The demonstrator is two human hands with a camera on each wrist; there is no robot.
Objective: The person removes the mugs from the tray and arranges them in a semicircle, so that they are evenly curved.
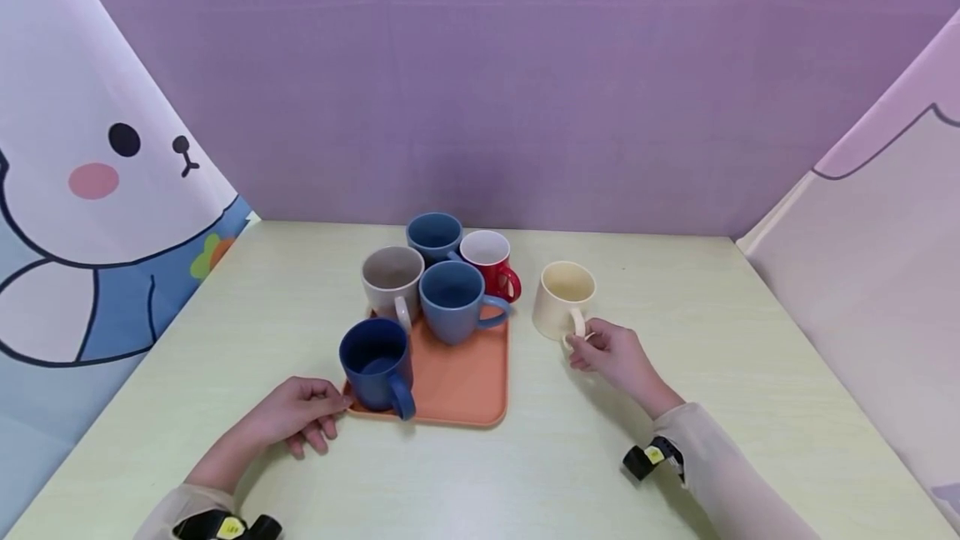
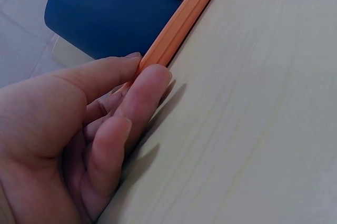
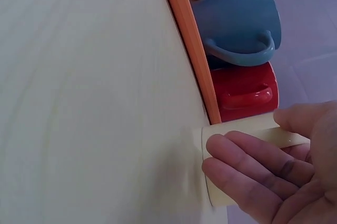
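Observation:
My left hand [image 1: 296,413] pinches the near left corner of an orange tray [image 1: 461,382] between thumb and forefinger; the other fingers curl loosely below. Beside that corner a dark blue mug [image 1: 372,377] stands on the tray. Further back on it are a grey mug [image 1: 392,294], a lighter blue mug [image 1: 450,319], a red mug with white inside [image 1: 492,277] and another blue mug [image 1: 433,247]. To the tray's right, a cream mug [image 1: 553,315] stands upright, and my right hand [image 1: 618,361] holds its handle. In the right wrist view, fingers partly cover this mug [image 3: 247,124].
The pale wooden table [image 1: 247,315] ends at a purple backdrop [image 1: 600,90]. Cartoon-printed panels [image 1: 67,307] flank both sides. Small black cameras [image 1: 651,458] are strapped to both wrists.

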